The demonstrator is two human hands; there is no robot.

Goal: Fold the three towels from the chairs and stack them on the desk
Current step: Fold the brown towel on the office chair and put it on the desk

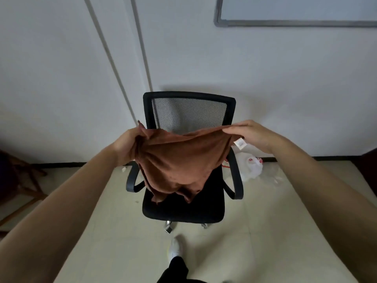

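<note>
Over the black office chair (183, 201) seat, left hand (126, 146) bunches one end of the brown towel (179, 160), right hand (251, 135) pinches its top edge by the tag — pickup step; next, probably find corners and spread flat before folding.

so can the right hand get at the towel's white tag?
Probably yes: the white tag hangs just under the right hand, nothing between. But that hand pinches the edge of the brown towel, so it must slide or let go.

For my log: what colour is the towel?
Plain rust-brown; the towel shows best in the head view.
</note>
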